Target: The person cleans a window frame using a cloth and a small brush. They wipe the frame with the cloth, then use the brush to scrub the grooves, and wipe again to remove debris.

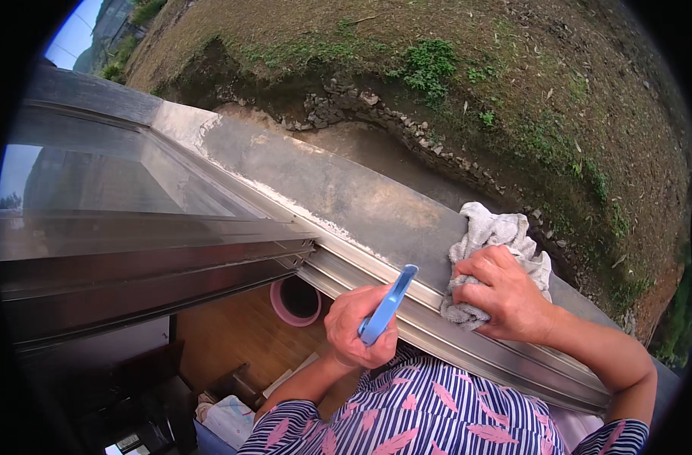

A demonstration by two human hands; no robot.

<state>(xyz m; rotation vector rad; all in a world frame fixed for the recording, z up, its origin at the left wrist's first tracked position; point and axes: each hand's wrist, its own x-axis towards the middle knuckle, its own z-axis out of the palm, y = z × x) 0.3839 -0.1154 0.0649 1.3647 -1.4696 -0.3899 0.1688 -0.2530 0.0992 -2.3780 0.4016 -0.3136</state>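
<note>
My left hand (346,330) is closed around a blue plastic tool (388,307), perhaps a brush or scraper handle. The tool stands up from my fist over the inner edge of the window frame, and its working end cannot be made out. My right hand (508,296) grips a crumpled grey-white terry cloth (494,224). That cloth rests on the concrete outer sill (346,182) and partly hangs towards its outer edge. Between my body and the sill runs the metal sliding-window track (437,324), with several parallel grooves.
Dark-framed sliding window panes (152,239) stand at the left end of the opening. Below indoors, a pink-rimmed bucket (295,304) sits on the wooden floor (238,335). Outside, the sill drops off towards a stony ditch (380,136) and an earth slope (522,85).
</note>
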